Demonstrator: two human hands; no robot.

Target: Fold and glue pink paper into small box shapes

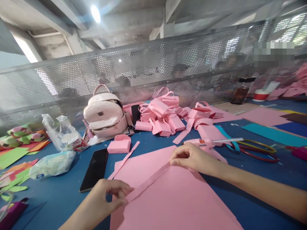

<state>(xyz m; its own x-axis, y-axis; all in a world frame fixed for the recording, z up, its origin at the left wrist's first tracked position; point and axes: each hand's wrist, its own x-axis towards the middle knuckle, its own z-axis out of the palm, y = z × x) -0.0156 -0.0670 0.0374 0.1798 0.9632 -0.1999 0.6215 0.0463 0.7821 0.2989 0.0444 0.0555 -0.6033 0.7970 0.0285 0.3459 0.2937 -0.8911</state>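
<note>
Your left hand (pixel 109 196) pinches one end of the thin pink strip (pixel 148 183), and your right hand (pixel 192 158) pinches the other end at about two o'clock. The strip lies along the edge of the big pink sheet (pixel 177 201) right before you. Keep both pinches tight and pull gently, so it stays straight.

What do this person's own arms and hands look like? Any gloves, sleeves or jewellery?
Both are bare. The left hand and right hand wear no gloves, and no rings or watch show. The forearms are uncovered as far as the picture's edge: no sleeve, band or marking is visible. The fingers are slim, and the nails look short and unpainted.
</note>
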